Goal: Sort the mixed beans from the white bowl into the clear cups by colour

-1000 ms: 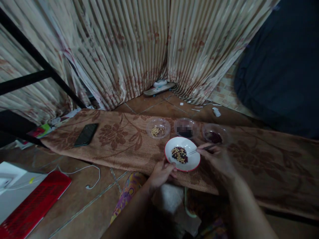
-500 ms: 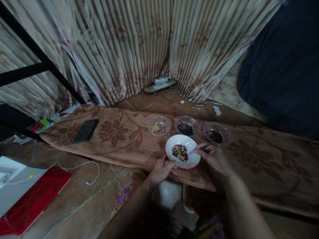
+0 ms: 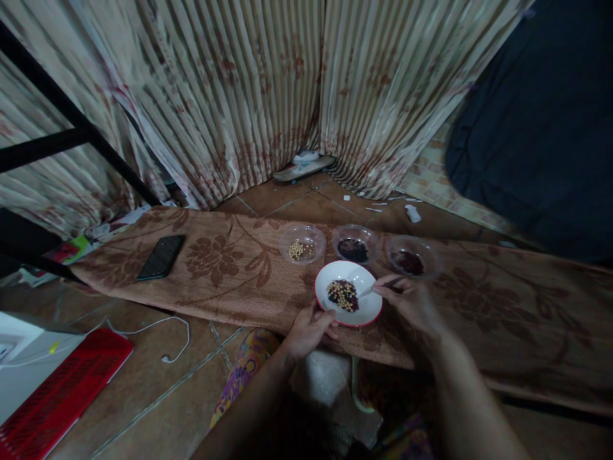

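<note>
My left hand (image 3: 311,330) grips the near left rim of a white bowl with a red edge (image 3: 368,311), thumb over the rim. In the bowl lies a mix of yellow, dark red and black beans (image 3: 343,294). Between the closed fingers of my right hand (image 3: 407,300) is a thin metal spoon (image 3: 366,293), its tip down among the beans. Behind the bowl stand three clear plastic bowls: one with yellow beans (image 3: 301,250), one with black beans (image 3: 353,249), and one with dark red beans (image 3: 409,262).
A brown floral cloth (image 3: 230,287) covers the long bench, with a black phone (image 3: 161,257) on its left part. On the floor are a red slotted basket (image 3: 67,390), a white cable (image 3: 184,338) and a skateboard (image 3: 304,168). Striped curtains (image 3: 249,96) hang behind.
The beans in the bowl look stirred, with more black ones showing on the left. Both hands keep their hold; the whole view has shifted slightly.
</note>
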`<act>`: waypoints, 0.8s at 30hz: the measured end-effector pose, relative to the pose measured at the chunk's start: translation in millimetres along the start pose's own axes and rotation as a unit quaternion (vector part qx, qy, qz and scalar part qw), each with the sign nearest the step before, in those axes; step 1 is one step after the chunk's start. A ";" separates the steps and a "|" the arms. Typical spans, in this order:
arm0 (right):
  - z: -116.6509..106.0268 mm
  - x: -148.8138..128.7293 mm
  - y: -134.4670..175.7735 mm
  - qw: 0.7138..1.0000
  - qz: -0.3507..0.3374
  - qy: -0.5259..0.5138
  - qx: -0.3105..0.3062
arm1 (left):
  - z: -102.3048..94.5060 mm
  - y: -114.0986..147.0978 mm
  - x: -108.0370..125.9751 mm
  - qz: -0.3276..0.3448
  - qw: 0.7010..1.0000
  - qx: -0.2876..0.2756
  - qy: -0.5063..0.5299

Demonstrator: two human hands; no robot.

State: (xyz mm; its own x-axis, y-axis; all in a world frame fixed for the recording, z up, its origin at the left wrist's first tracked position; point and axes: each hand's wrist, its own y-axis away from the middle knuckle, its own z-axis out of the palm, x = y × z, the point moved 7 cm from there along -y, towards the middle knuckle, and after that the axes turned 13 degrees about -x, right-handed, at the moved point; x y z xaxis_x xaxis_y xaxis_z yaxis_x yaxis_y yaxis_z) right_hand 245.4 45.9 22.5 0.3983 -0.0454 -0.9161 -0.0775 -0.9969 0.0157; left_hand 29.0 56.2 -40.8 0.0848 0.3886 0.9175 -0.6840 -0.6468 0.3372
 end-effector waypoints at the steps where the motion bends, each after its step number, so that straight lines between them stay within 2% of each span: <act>1: -0.6 -0.2 0.2 1.000 0.001 0.003 0.003 | -0.3 -0.2 -0.1 0.000 1.000 0.002 -0.001; 10: 10.4 -1.6 -1.7 0.999 0.011 0.002 -0.041 | 0.2 0.3 1.3 -0.001 1.000 0.006 -0.008; 24: 12.6 9.8 -5.6 0.999 0.005 0.004 -0.046 | 2.4 2.8 5.1 -0.013 1.000 0.011 0.001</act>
State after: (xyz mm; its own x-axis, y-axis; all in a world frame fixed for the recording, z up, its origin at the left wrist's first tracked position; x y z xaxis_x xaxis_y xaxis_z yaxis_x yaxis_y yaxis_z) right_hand 238.3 51.8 8.4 0.4060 -0.0560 -0.9121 0.0016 -0.9981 0.0620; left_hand 29.2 54.8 -34.7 0.1000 0.4072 0.9079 -0.6653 -0.6511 0.3653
